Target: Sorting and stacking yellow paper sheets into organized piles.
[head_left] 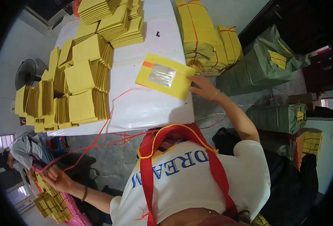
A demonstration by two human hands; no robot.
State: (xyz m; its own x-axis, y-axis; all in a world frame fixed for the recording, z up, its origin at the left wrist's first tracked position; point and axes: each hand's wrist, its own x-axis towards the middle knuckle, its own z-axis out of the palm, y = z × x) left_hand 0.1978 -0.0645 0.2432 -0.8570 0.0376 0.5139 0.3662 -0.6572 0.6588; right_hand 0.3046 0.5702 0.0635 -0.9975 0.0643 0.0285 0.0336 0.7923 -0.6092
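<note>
My left hand point(57, 180) is out at the lower left, its fingers closed on red string point(86, 150). The strands run from it toward the near edge of the table, and one loop lies on the white tabletop. My right hand point(204, 87) is at the right edge of a yellow paper sheet point(180, 86), fingers stretched out and apart, touching that edge. A silver foil square point(162, 75) and orange strips show on the sheet, which lies tilted near the right side of the white-covered table point(136, 113).
Stacks of folded yellow paper point(84, 75) fill the table's left and far side. Tied yellow bundles point(196, 34) stand beyond the right edge, with green sacks point(253, 69) farther right. A fan point(26, 73) and another person point(25, 150) are at the left.
</note>
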